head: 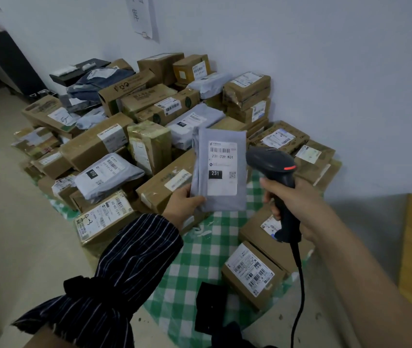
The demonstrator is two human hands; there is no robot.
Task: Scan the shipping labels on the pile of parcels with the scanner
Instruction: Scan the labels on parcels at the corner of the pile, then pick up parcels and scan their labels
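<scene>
The left hand point(182, 204) pinches the lower left corner of a grey mailer point(225, 203), holding it upright with its shipping label point(222, 169) facing out. The right hand point(290, 204) is wrapped round the handle of the scanner point(272, 162), whose head is just beside the mailer's right edge. Beyond, the pile of parcels point(149, 116) covers the far and left sides of a green checked cloth point(199, 259).

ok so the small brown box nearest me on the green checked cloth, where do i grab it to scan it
Probably across its two short ends, from above: the small brown box lies flat, label up, with those ends free, while one long side sits close beside another box. Keep fingers off the label.
</scene>
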